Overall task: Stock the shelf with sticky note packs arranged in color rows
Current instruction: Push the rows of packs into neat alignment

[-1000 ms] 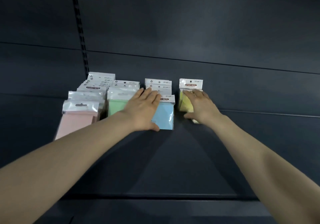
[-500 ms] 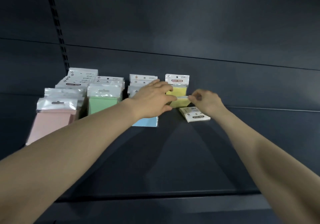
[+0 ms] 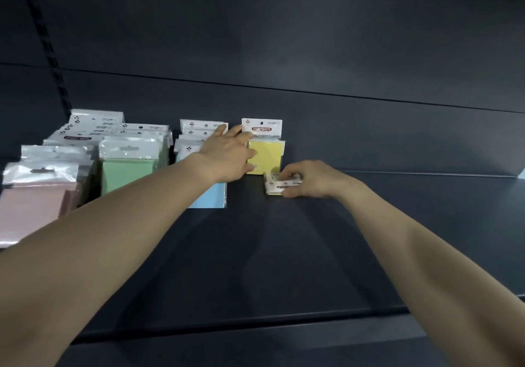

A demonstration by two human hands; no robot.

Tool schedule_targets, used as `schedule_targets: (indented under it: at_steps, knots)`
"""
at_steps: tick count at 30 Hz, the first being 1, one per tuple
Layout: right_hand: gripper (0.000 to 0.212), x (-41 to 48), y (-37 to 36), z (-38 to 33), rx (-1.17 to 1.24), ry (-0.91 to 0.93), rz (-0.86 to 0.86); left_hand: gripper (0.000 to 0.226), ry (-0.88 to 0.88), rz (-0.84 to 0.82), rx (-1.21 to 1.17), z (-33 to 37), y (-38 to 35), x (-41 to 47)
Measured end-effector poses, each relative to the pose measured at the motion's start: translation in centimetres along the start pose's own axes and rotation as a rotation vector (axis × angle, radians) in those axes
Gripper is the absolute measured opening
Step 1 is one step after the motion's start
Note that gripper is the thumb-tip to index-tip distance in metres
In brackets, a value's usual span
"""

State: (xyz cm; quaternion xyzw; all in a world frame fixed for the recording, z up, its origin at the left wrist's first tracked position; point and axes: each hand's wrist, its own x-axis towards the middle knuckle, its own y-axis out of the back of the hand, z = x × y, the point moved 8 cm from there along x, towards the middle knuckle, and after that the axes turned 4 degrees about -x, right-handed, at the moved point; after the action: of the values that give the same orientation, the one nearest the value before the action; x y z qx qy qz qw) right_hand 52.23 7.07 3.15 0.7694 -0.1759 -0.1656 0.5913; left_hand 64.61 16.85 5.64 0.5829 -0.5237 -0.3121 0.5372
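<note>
A dark shelf [image 3: 284, 253] carries sticky note packs in rows by color: pink [image 3: 37, 196] at the left, then green [image 3: 127, 173], then blue [image 3: 210, 196]. One yellow pack [image 3: 267, 153] stands upright against the back panel. My left hand [image 3: 227, 156] reaches over the blue row, its straight fingers and thumb touching the left side of that upright pack. A second yellow pack [image 3: 274, 187] lies flat in front of it, and my right hand [image 3: 309, 179] grips it from the right, fingers curled over its header card.
The shelf's back panel [image 3: 369, 133] rises right behind the rows. A slotted upright [image 3: 48, 48] runs up at the far left. Bare shelf surface stretches right of the yellow packs to the front lip [image 3: 255, 324].
The upright yellow pack now leans on the back panel with my left hand steadying its side. My right hand dropped onto the flat yellow pack and took hold of it.
</note>
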Motion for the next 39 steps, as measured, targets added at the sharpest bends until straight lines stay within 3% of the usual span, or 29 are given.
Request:
schedule_targets:
  at_steps: [5, 11, 18, 21, 32, 39]
  knots:
    - [0.015, 0.1, 0.5, -0.7, -0.043, 0.184, 0.158, 0.042, -0.005, 0.043, -0.008, -0.2, 0.4, 0.0]
    - [0.015, 0.8, 5.5, -1.7, 0.145, 0.233, 0.446, 0.041, 0.048, 0.098, -0.062, -1.2, 1.6, -0.1]
    - [0.028, 5.0, 5.1, -1.4, 0.202, 0.075, 0.623, 0.042, 0.104, 0.093, -0.052, -1.4, 2.0, -0.7]
    - [0.039, 5.2, 4.6, -0.8, 0.21, 0.0, 0.667, 0.04, 0.117, 0.067, -0.054, -1.6, 1.6, -0.6]
    - [0.029, 5.3, 3.3, -0.3, 0.395, -0.054, 0.605, 0.03, 0.143, -0.014, -0.054, -2.1, 1.0, -0.3]
    - [0.054, 4.4, 3.8, -1.1, 0.184, 0.088, 0.75, 0.033, 0.141, 0.032, -0.097, -2.4, 1.1, -0.4]
